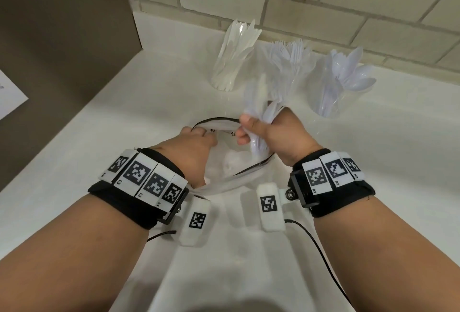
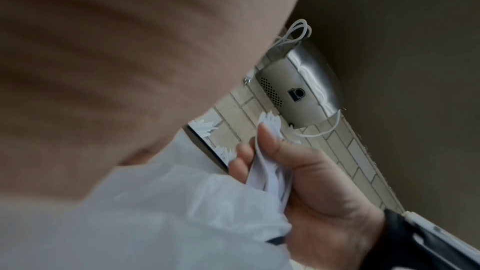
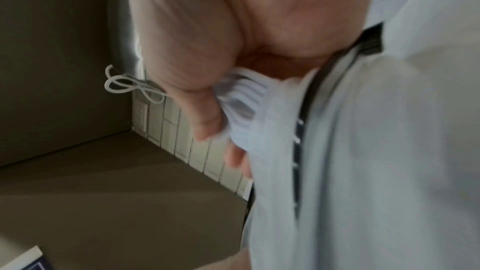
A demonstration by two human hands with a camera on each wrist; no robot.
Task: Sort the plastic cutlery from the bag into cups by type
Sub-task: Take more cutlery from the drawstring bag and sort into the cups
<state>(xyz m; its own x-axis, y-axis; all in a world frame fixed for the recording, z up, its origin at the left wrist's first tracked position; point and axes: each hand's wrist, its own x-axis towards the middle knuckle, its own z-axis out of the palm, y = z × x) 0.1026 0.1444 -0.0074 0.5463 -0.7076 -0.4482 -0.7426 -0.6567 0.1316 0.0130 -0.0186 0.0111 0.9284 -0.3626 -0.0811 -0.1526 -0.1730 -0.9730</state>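
Here the right hand [image 1: 273,134] is clenched round a thick bundle of white plastic cutlery [image 1: 261,102], lifted just above the mouth of the plastic bag [image 1: 224,184]; which type the pieces are I cannot tell, since the upper ends blur together. The left hand [image 1: 196,144] pinches the bag's dark-edged rim [image 1: 214,120] and holds the mouth wide, just beside the right thumb. More white pieces appear to lie in the bag below both hands.

Beyond the right hand stand three clear cups: the knife cup [image 1: 227,72] to the far left, the fork cup [image 1: 286,62] straight ahead, the spoon cup [image 1: 333,87] to the right. All three already look full and fanned out.

The main risk, as I judge it, is the size of the handful. A bundle that thick may hold mixed types, so dropping it whole into one cup would spoil the sort. Pushing it into a crowded, light cup could also tip that cup or knock pieces onto the white counter [image 1: 124,137]. Slick handles may slip from the fist as well, and the bag may sag shut if the left pinch loosens.
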